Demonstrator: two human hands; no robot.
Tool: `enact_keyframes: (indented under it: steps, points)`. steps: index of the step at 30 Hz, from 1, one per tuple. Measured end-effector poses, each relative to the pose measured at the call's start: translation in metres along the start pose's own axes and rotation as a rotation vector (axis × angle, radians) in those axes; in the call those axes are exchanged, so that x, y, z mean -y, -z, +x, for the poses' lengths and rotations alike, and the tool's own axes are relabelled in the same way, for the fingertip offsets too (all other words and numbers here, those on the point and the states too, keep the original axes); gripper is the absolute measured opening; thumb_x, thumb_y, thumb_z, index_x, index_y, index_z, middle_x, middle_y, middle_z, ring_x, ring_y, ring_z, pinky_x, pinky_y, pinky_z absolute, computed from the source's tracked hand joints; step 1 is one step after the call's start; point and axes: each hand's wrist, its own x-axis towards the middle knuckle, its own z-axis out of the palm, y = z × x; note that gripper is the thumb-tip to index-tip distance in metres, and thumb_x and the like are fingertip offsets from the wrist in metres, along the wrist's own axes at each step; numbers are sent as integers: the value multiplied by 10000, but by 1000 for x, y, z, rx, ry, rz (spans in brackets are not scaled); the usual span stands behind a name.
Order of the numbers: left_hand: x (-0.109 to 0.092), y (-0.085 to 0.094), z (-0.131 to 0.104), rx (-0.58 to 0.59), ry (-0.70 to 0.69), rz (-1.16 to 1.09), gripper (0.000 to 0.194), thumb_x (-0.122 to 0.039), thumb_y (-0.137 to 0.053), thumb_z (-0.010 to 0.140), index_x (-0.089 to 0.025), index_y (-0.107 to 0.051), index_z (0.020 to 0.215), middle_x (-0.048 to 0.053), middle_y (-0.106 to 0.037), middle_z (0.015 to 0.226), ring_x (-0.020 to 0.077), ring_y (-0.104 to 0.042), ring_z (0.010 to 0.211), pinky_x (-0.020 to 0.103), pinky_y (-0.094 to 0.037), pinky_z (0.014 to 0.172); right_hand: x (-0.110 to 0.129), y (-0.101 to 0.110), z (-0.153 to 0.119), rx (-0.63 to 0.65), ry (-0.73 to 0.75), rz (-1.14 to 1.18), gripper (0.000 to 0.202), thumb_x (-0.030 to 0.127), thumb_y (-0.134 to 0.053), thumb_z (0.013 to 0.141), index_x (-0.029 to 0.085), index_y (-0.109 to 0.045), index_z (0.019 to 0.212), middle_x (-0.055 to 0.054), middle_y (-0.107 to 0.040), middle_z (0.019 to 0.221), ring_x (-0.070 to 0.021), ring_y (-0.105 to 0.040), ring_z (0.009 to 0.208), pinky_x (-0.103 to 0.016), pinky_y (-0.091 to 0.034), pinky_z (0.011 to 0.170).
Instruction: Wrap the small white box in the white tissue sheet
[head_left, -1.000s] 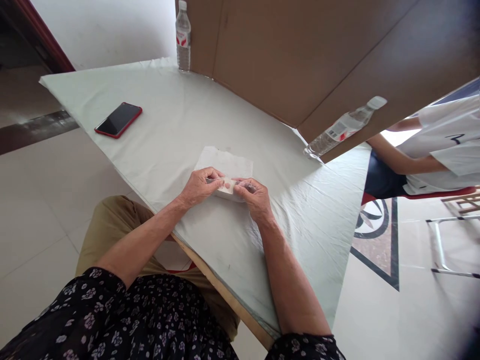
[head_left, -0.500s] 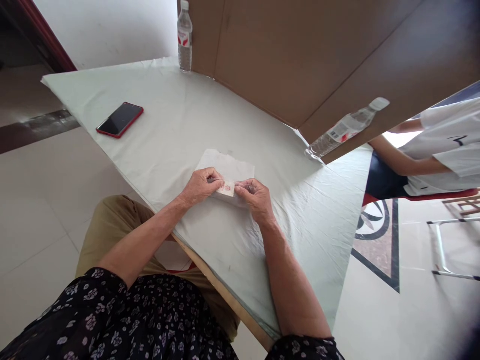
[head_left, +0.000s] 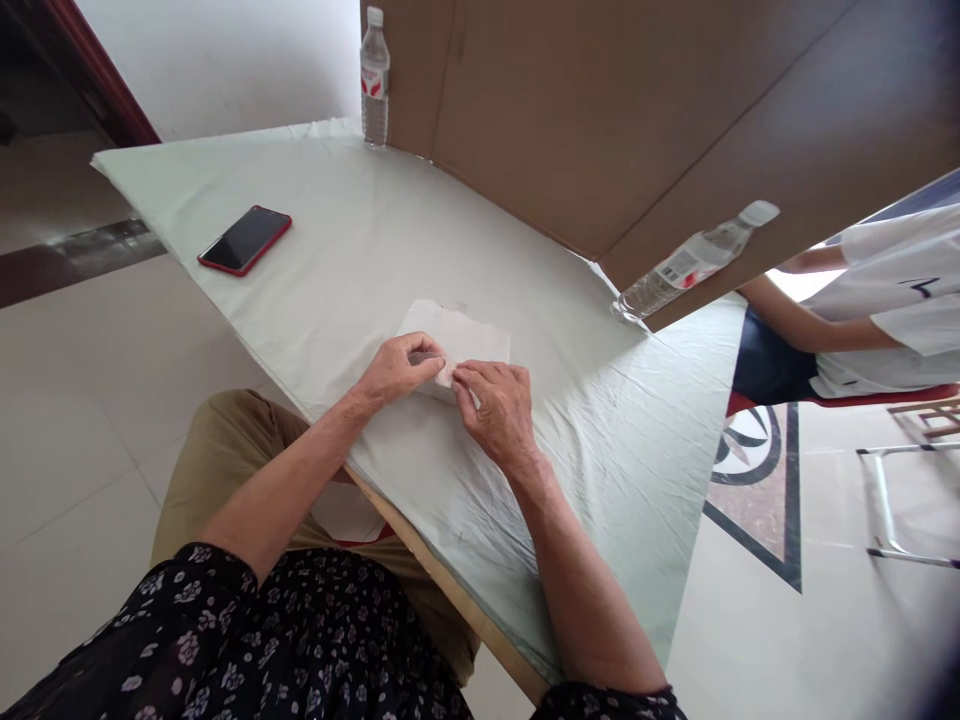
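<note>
Between my fingertips is a small whitish piece of paper [head_left: 445,374] with faint reddish marks, mostly covered by my fingers. My left hand [head_left: 399,370] is closed in a pinch at its left side. From the right, my right hand [head_left: 498,402] has its thumb and fingers closed at the other edge of the same piece, back of the hand upward. Beneath and behind both hands, a larger white paper sheet [head_left: 472,334] lies flat, its near part hidden.
A pale green cloth covers the table [head_left: 322,250]. A phone in a red case [head_left: 246,241] lies at the left. A brown board [head_left: 570,120] stands behind, with an upright water bottle [head_left: 375,85] and a tilted one [head_left: 694,262] against it. Another person [head_left: 862,300] sits at the right.
My right hand has moved left toward my left hand and turned its back upward. The small paper shows less now. My left hand stays nearly in place.
</note>
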Motion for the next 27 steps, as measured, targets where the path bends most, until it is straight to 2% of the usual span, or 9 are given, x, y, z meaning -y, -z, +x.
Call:
enact_keyframes:
  steps: [3,8,11,14,18,21,24,27]
  points:
    - [3,10,-7,-50,-10,108,282,-278,-593,726,-173,-686,970,36,-735,936,175,-653,855,280,-513,803,1,2,0,34,31,-58,193,260,-538,994,233,-684,1118,-67,-752,1156,-241,-620,1025,-400,-331,912]
    - [6,24,-11,-141,97,379,298,-302,-598,790,-180,-677,1050,1,-660,734,169,-599,680,290,-481,710,12,0,-3,76,82,-247,313,292,-567,979,274,-591,1291,-85,-682,1170,-263,-537,1023,-409,-317,877]
    - [7,31,-12,-165,161,567,336,-349,-644,792,-177,-670,1079,42,-687,811,212,-633,740,322,-481,740,16,-4,-3,70,80,-290,330,293,-560,983,263,-570,1311,-98,-655,1185,-274,-512,1037,-421,-314,873]
    - [10,38,-13,-184,222,652,427,-479,-695,767,-177,-665,1068,95,-714,902,278,-666,840,359,-488,776,17,-8,-3,51,86,-321,306,281,-552,984,255,-576,1288,-103,-653,1175,-275,-506,1024,-425,-313,861]
    - [14,42,-11,-168,245,591,461,-588,-723,714,-198,-650,950,69,-689,746,309,-678,847,345,-491,755,18,-10,-1,19,87,-362,245,279,-563,972,271,-597,1214,-97,-664,1130,-272,-504,987,-423,-310,847]
    - [15,39,-7,-116,292,496,369,-531,-735,695,-208,-642,846,34,-640,622,283,-672,730,330,-480,667,18,-11,-1,2,92,-378,219,282,-559,973,271,-604,1187,-91,-666,1101,-267,-505,965,-422,-310,837]
    - [12,33,-5,-83,374,229,287,-401,-728,679,-194,-664,867,-4,-610,566,211,-603,525,311,-445,521,18,-11,-1,0,92,-377,215,285,-550,977,274,-605,1185,-92,-662,1103,-268,-502,968,-423,-309,835]
    - [5,24,-7,-122,379,-114,274,-327,-713,668,-176,-677,894,-5,-649,623,144,-567,487,261,-439,452,18,-12,0,8,85,-363,203,282,-538,985,281,-608,1175,-92,-660,1095,-268,-496,964,-422,-307,832]
